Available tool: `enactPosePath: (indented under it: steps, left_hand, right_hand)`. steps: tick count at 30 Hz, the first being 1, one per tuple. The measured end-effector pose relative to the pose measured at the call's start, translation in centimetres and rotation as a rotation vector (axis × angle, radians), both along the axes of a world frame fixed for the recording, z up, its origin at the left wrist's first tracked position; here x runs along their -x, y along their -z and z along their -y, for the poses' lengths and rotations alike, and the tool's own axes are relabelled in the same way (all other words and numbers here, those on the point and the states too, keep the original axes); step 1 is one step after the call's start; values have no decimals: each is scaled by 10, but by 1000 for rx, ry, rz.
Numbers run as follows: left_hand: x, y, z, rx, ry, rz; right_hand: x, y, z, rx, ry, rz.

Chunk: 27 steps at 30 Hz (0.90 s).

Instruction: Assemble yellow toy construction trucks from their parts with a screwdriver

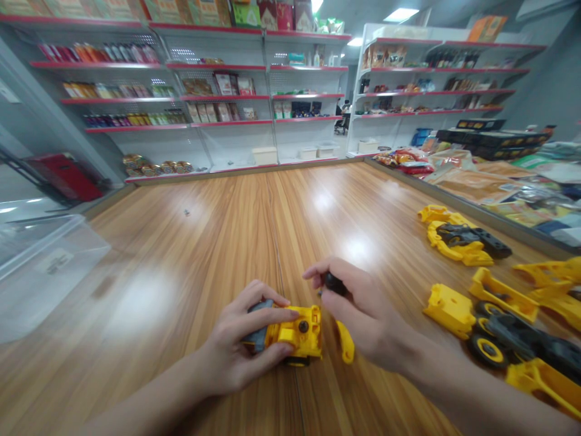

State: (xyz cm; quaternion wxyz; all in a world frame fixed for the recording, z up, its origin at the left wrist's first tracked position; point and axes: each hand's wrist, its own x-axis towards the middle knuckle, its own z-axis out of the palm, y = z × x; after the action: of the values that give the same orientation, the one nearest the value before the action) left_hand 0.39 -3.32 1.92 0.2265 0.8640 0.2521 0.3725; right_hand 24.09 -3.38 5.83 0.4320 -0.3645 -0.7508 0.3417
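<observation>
My left hand (247,339) is wrapped over a yellow toy truck (311,330) with a grey rear part, its fingers and thumb pressing it to the table. A dark round screw or peg (304,326) shows on top of the truck. Just right of it, my right hand (358,303) is closed around a black-handled screwdriver (334,283); most of the tool is hidden by the fingers. Beneath that hand lies a curved yellow toy piece (345,343), partly covered.
Yellow and black toy parts (463,236) lie at the right, with a wheeled black chassis (512,339) nearer me. A clear plastic box (49,266) stands at left. Small bits (186,212) rest on the wooden table (236,242). Stocked shelves (227,97) line the back.
</observation>
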Motion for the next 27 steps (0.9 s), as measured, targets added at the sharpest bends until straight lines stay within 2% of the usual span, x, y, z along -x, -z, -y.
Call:
enactPosePath:
  steps: [2,5,11,18,27]
  left_hand:
    - [0,0,1,9,0,3]
    - [0,0,0,15,5,4]
    - [-1,0,-1,14,23,11]
    - [0,2,-1,25,23,13]
    - [-1,0,-3,-7,20,11]
  right_hand:
    - [1,3,0,7,13,-120]
    - [4,4,2,-20,-42,-229]
    - [9,7,7,-56,-104,-80]
    - [11,12,5,-54,-130,-90]
    - [10,7,5,-126,-116,-22]
